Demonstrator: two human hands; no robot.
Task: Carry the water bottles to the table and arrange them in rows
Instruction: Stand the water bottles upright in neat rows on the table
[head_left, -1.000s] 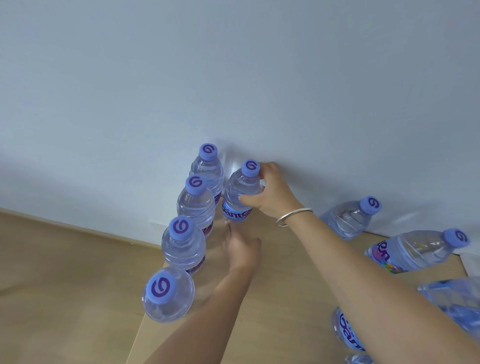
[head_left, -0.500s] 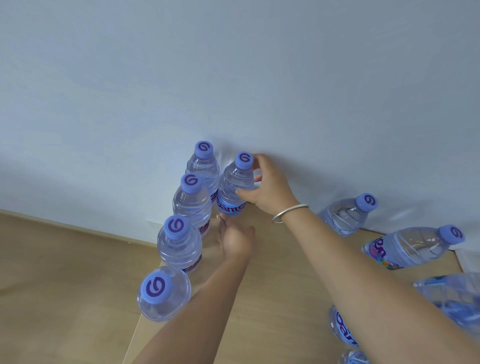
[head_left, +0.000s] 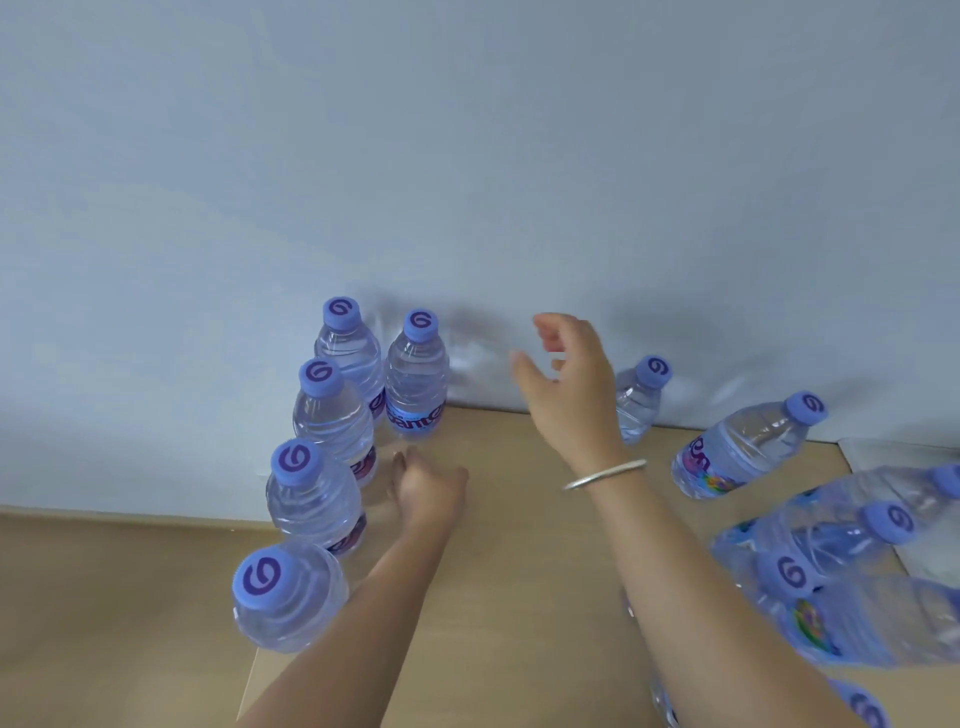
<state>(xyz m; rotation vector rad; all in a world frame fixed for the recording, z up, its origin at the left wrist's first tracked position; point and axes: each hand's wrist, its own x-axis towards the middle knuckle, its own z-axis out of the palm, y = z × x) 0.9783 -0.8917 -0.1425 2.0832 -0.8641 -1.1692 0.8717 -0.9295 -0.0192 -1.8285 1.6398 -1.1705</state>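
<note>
- Along the table's (head_left: 509, 597) left edge, left of centre in the frame, four capped water bottles (head_left: 332, 410) stand upright in a line toward the wall (head_left: 467, 156); a fifth bottle (head_left: 417, 379) stands beside the farthest, likely starting a second row.
- Right hand (head_left: 563, 384), centre frame, hovers spread open and empty, apart from that bottle.
- Left hand (head_left: 428, 491) sits low just below it, fingers curled, apparently holding nothing.
- More unsorted bottles (head_left: 743, 447) crowd the right edge.

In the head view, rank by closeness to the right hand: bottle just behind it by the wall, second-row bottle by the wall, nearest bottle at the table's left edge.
From the right hand:
1. Bottle behind it, right.
2. Second-row bottle, left.
3. Left-edge bottle, nearest the camera.
</note>
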